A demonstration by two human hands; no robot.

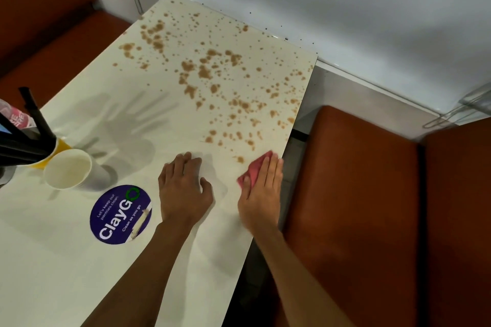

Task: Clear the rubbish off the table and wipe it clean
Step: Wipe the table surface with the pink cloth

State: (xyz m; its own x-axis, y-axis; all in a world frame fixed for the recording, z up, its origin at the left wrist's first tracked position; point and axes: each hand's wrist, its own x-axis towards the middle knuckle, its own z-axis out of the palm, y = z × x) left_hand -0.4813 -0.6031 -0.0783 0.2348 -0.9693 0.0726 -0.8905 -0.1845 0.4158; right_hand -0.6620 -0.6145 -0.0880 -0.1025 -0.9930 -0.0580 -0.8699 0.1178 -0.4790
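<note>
The table [79,273] runs away from me to the far wall, pale and broad. An orange bench seat [358,194] sits just beside its right edge. The brown spill [207,71] is spattered over the far half and down the right side, and its nearest drops lie just beyond my right fingertips. That is why I start at the near right edge: I judge I can work outward into the mess from there.

A round purple sticker [121,214] lies near my left wrist. To the left of it is the rubbish not yet cleared, a white paper cup [71,167] and behind it a yellow cup [57,151] stuffed with black straws. Both are well apart from the spill, so they do not block the wiping.

My left hand [183,188] lies palm down on bare tabletop, fingers loosely together and holding nothing. I take it as a brace while I lean in. My right hand [261,191] is flat, with straight fingers close together, pressing the pink cloth [255,167] onto the table rather than clutching it. The flat palm spreads the pressure. The cloth peeks out under my fingertips and thumb, right at the table's right edge.
</note>
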